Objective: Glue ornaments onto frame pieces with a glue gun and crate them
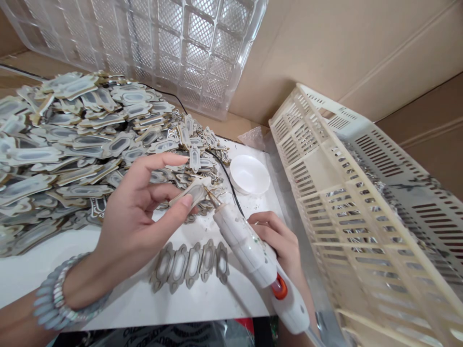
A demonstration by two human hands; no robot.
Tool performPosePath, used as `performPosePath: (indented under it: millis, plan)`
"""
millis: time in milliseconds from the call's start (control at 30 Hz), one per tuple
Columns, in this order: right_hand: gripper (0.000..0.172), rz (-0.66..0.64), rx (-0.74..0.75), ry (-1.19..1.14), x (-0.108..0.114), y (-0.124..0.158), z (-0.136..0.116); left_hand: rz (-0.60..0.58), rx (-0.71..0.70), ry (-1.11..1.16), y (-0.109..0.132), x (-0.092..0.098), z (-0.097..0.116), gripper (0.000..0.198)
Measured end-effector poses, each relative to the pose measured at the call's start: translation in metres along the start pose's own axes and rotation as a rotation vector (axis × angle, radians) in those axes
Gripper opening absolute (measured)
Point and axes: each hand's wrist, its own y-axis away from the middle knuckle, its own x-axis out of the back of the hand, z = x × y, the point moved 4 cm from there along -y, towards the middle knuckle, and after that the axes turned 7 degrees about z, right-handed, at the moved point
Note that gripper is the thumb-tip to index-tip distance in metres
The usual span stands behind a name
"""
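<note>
My left hand (135,212) pinches a small ornate grey frame plate (195,193) between thumb and fingers, its index finger stretched out above. My right hand (278,241) is wrapped round a white glue gun (246,246) with an orange part near its rear. The thin brass nozzle (212,196) meets the upper right end of the held plate; whether glue is coming out cannot be seen. Below my hands, a row of several similar frame plates (193,264) lies side by side on the white tabletop (181,308). The glue gun's body partly covers my right hand's fingers.
A big heap of frame plates (72,140) covers the left and back. Behind it leans a clear compartment tray (173,43). A white bowl (250,174) stands near a black cable (231,185). Slatted cream baskets (325,193) line the right side, with cardboard walls (343,43) beyond.
</note>
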Motion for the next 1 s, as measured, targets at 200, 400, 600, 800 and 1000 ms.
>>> performPosePath:
  millis: [200,400,600,800,1000]
  plan:
    - [0.019,0.007,0.024,0.002,0.003,-0.003,-0.003,-0.054,0.029,0.036,-0.002,-0.001,-0.001,0.038]
    - [0.021,0.092,0.004,0.043,0.007,-0.001,0.003,-0.201,0.123,0.090,-0.006,-0.006,-0.010,0.037]
    - [0.026,0.157,0.049,0.100,0.012,-0.002,0.006,-0.238,0.289,0.160,-0.010,-0.007,-0.017,0.035]
    - [0.026,0.148,0.039,0.119,0.014,-0.001,0.007,-0.184,0.306,0.164,-0.016,-0.001,-0.018,0.049]
    - [0.021,0.118,0.020,0.104,0.014,0.002,0.010,-0.178,0.300,0.179,-0.019,0.001,-0.018,0.049]
